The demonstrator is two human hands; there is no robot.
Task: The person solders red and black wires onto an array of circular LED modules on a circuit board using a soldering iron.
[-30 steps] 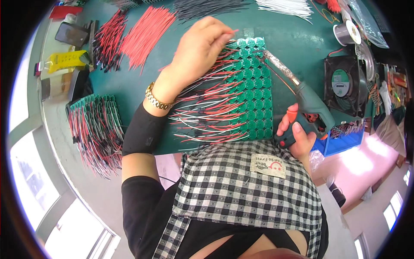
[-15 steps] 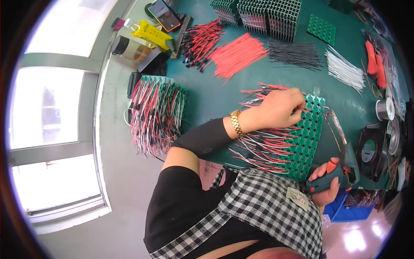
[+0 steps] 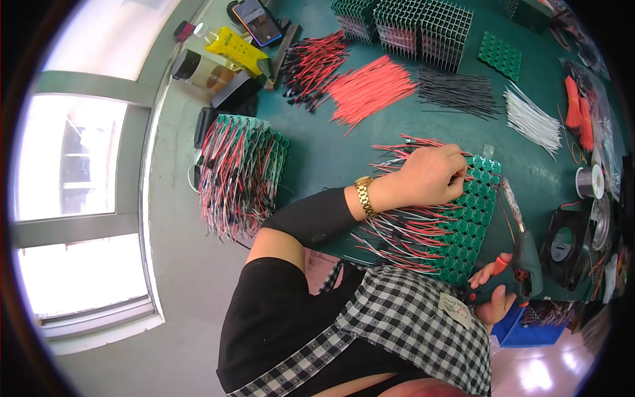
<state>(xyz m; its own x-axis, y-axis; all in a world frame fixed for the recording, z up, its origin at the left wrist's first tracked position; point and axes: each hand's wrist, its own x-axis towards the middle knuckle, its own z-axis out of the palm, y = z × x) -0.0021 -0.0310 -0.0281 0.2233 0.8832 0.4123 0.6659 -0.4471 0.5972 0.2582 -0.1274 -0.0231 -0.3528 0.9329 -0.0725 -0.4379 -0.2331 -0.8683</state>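
Observation:
A green circuit board panel made of many small round boards lies before me, with rows of red, white and black wires along its left side. Over its upper part, my left hand is closed in a pinch on a wire; the fingertips partly hide it. My right hand grips a dark teal soldering gun with a red trigger, below the panel's right side. The gun's metal tip reaches up to the panel's upper right edge, close to the left fingertips.
Bundles of red, black and white wires lie beyond the panel. A wired board stack stands left, near a phone. To the right are a solder spool and a black fan; a blue bin sits below.
The soldering gun and my right hand have shifted slightly left and down, and the gun stands more upright. My left hand keeps its pinch over the panel. The whole view has shifted a little.

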